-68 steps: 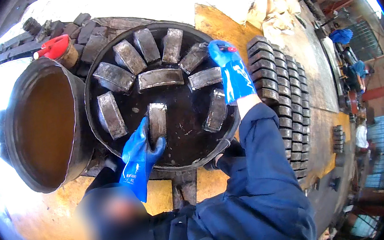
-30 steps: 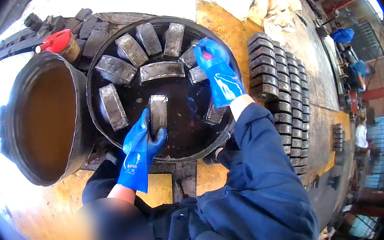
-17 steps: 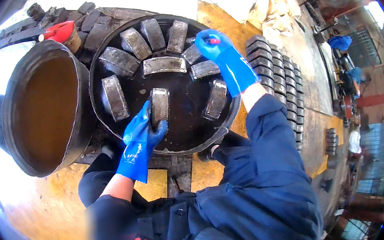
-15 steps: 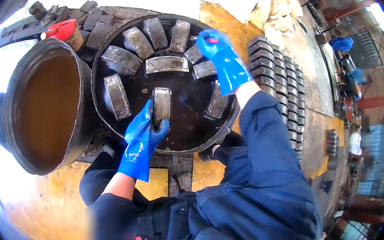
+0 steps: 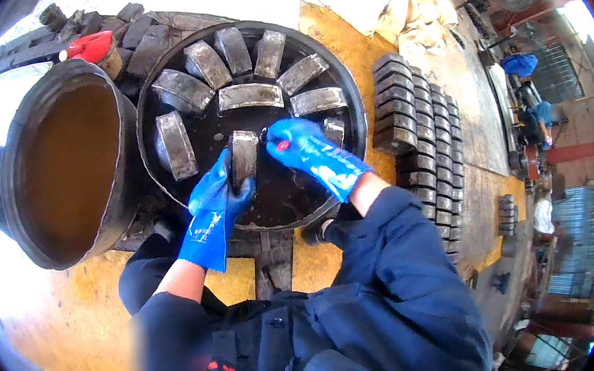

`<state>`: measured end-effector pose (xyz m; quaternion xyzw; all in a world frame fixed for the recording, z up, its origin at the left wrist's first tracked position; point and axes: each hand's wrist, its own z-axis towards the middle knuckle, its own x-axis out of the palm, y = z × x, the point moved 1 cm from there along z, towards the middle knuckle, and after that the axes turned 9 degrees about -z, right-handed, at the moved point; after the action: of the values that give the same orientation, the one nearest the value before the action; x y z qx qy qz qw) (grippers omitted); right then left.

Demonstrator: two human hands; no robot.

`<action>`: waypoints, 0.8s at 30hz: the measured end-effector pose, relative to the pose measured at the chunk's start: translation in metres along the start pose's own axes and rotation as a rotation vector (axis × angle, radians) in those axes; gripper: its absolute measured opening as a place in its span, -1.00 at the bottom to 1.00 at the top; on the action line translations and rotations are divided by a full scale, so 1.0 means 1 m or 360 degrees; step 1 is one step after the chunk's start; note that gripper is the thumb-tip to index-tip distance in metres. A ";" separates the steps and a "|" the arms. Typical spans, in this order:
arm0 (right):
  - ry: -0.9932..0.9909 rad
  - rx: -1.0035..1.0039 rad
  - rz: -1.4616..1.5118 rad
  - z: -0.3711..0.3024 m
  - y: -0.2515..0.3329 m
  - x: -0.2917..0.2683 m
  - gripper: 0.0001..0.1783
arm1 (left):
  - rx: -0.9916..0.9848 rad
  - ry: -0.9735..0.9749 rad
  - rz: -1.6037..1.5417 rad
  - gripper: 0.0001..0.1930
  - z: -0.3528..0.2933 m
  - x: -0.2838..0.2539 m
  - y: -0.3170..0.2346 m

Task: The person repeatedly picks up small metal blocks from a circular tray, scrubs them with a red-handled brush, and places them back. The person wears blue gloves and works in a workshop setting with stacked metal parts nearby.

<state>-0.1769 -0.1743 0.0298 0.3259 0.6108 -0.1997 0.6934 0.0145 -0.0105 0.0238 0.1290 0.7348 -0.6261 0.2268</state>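
The held block (image 5: 244, 155) lies in the centre of the frame, at the near part of the round black pan (image 5: 208, 141). Its long axis runs roughly up and down the frame, the upper end leaning slightly right. The left hand (image 5: 218, 187) is at its lower end: the grip is closed on the block, fingers along the left side, thumb at the lower right.

The right hand (image 5: 300, 145) is just beside the upper right edge of the block. Its grip is clenched round a small red-ended tool (image 5: 282, 145), mostly hidden in the glove; a dark tip points left toward the block's upper end. Whether tip and block touch cannot be determined.

The strip of the block facing the tool shows no obstruction. Above the held block, a crosswise block (image 5: 250, 96) lies across its line, apart from it. Further blocks ring the pan; one (image 5: 334, 130) at right is partly covered by the right glove.

A drum (image 5: 127, 124) of brown liquid (image 5: 74, 159) stands at the left of the frame, and rows of stacked blocks (image 5: 396, 104) right of the pan. Neither stands between the hands.
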 end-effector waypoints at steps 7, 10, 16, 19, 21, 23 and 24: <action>0.0164 0.0307 0.0066 0.003 -0.029 0.043 -0.80 | -0.0012 -0.0014 0.0103 -0.12 -0.002 0.002 0.020; -0.0043 0.0270 0.0021 0.003 -0.033 -0.041 -0.80 | 0.0010 0.0028 0.0014 -0.12 0.000 0.000 -0.004; -0.0779 -0.0034 0.0801 0.026 -0.062 -0.054 -0.83 | -0.0065 0.0061 0.0123 -0.14 0.004 0.000 -0.013; -0.0637 -0.0269 0.0307 0.039 -0.070 -0.053 -0.78 | -0.0021 -0.0017 0.0146 -0.15 0.000 0.002 -0.003; -0.0726 -0.0235 0.0050 0.047 -0.100 -0.050 -0.78 | -0.0038 0.0010 0.0133 -0.15 0.002 0.002 -0.005; -0.0763 0.0112 0.0632 0.058 -0.132 -0.036 -0.84 | -0.0054 0.0010 0.0160 -0.14 0.002 0.001 -0.004; -0.0766 0.0284 0.0796 0.067 -0.146 -0.031 -0.86 | -0.0059 0.0005 0.0172 -0.14 0.002 -0.001 -0.003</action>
<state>-0.2326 -0.3281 0.0322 0.4682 0.3116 -0.1474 0.8136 0.0136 -0.0127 0.0269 0.1652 0.7386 -0.5991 0.2613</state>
